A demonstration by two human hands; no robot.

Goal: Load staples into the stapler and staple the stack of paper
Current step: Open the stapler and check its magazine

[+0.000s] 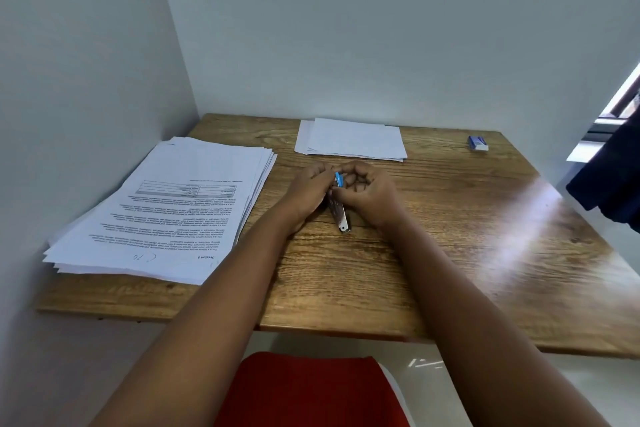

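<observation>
A small stapler (pixel 340 208) with a metal body and a blue top lies between my hands near the middle of the wooden table (pixel 450 236). My left hand (pixel 308 191) grips its left side with curled fingers. My right hand (pixel 370 191) curls round the right side, its fingertips pinching at the blue part. Most of the stapler is hidden by my fingers; only its near metal end and a bit of blue show. A thick stack of printed paper (pixel 166 211) lies to the left. A small blue-and-white staple box (pixel 478 143) sits at the far right.
A thinner pile of blank sheets (pixel 353 139) lies at the back, just beyond my hands. Walls close the table in at the left and back. A dark cloth (pixel 609 180) hangs at the right edge. Something red (pixel 311 388) shows below the near edge.
</observation>
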